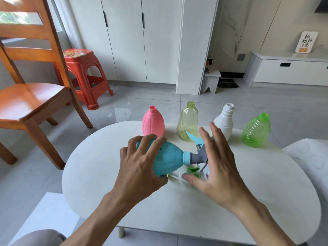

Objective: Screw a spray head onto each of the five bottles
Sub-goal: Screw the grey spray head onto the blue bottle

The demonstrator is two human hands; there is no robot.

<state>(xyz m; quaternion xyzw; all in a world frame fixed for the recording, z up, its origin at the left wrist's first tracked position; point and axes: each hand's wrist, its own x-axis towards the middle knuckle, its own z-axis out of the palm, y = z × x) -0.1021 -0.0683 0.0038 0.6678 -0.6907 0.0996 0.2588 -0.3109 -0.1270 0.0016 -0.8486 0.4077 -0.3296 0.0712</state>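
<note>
Gripping blue bottle (166,160) sideways above tabletop (248,201), left hand (142,166) wraps body. Right hand (218,162) released, fingers spread beside spray head (198,155). Keep bottle steady, regrasp collar, twist square till snug. Four bottles wait uncapped.

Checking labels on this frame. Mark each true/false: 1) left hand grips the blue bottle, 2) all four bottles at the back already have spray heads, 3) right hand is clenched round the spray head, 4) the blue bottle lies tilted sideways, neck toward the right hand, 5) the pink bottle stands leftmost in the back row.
1. True: the left hand grips the blue plastic bottle.
2. False: the pink plastic bottle, the pale yellow-green clear bottle, the white plastic bottle and the bright green ribbed bottle all have bare open necks.
3. False: the right hand is open, fingers spread beside the grey and blue spray head.
4. True.
5. True.
</note>
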